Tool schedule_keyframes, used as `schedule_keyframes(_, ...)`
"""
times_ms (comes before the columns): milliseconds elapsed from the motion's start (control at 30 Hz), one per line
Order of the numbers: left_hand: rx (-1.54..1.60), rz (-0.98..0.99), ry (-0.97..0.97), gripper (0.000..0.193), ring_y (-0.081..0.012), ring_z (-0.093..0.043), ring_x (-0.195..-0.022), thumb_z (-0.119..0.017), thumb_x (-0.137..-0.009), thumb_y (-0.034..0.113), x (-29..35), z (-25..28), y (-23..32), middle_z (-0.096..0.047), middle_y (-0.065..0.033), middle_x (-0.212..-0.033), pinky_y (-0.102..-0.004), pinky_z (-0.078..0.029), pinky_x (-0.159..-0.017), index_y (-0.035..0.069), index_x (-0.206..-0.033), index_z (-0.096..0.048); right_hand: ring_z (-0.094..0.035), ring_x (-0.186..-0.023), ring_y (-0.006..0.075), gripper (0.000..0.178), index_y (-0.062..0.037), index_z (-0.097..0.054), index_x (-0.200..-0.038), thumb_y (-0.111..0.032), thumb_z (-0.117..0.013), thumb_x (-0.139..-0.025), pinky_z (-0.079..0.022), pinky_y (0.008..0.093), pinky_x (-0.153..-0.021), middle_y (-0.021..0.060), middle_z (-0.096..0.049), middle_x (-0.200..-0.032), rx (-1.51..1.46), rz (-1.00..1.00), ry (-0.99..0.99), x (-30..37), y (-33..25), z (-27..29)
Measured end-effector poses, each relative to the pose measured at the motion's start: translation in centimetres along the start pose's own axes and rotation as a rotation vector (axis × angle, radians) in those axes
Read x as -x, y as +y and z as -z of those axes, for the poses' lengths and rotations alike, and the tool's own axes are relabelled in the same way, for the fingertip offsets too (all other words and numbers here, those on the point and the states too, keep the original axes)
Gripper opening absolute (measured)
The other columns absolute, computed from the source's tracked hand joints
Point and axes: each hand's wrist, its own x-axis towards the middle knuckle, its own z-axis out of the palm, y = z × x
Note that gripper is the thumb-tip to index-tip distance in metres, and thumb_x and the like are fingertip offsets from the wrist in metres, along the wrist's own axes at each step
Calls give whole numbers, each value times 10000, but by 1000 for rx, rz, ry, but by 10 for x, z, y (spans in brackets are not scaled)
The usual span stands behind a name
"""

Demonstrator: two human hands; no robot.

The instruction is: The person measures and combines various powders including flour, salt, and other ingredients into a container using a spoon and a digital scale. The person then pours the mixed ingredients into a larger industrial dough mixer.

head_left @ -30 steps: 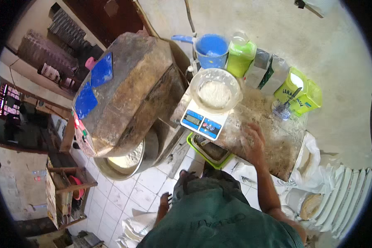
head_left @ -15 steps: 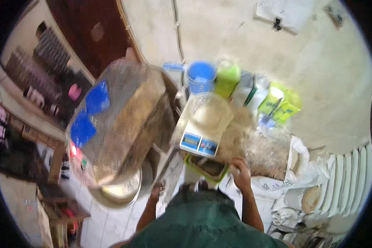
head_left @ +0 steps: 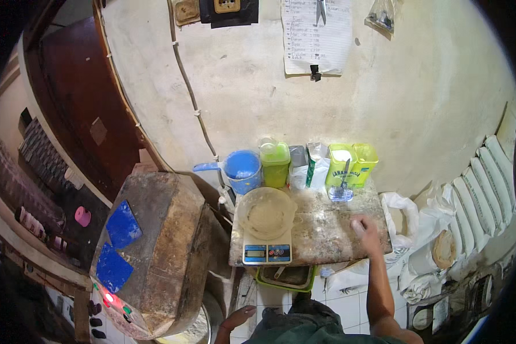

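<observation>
My right hand (head_left: 367, 234) is over the right part of a worn, flour-dusted table (head_left: 321, 241). Its fingers are curled and slightly blurred, with something pale at them that I cannot make out. Low beside my body hangs my left hand (head_left: 240, 316), its fingers loosely stretched and holding nothing. On the table's left part stands a white kitchen scale (head_left: 268, 253) carrying a translucent round bowl (head_left: 266, 213). At the table's back are a blue measuring jug (head_left: 242, 172), a green lidded container (head_left: 274, 166), a white and green packet (head_left: 317, 167) and yellow-green open containers (head_left: 363, 166).
Left of the table is a bulky machine (head_left: 166, 241) with blue sheets (head_left: 124, 223) on top and a metal bowl (head_left: 207, 321) below. A green-rimmed tub (head_left: 311, 281) sits under the table edge. An open white sack (head_left: 400, 215) and stacked sacks (head_left: 470, 212) stand at right.
The view has tilted up, showing more wall and the lined paper. My right hand has moved from the table's near edge forward and right over the tabletop.
</observation>
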Motion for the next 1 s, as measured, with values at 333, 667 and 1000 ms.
schedule_keyframes(333,-256,53,-193,510,-284,-537,-913,-398,-888,406,24,-5,167,-544,-166,-1083,-374,-406,-815,-3,-1189,-446,-466,-1008,305,378,-79,-501,-1083,-135,-629,-731,-399,368,-832,154,-441,-1126,530,448,299,-180,14,40)
schedule_keyframes(667,-517,-600,-73,333,-260,-564,-875,-461,-880,280,-29,-19,405,-574,-137,-972,-338,-431,-774,41,-1109,-494,-556,-722,290,213,-37,-588,-933,-115,-614,-736,-455,374,-699,118,-573,-847,304,384,-164,-223,42,51)
schedule_keyframes(1000,-857,-806,808,358,-356,-522,-913,-517,-786,142,-247,28,472,-512,-205,-1026,-393,-430,-790,14,-1115,-463,-552,-864,283,257,-83,-576,-949,-236,-598,-743,-465,372,-717,96,-560,-961,469,679,-150,-231,28,42)
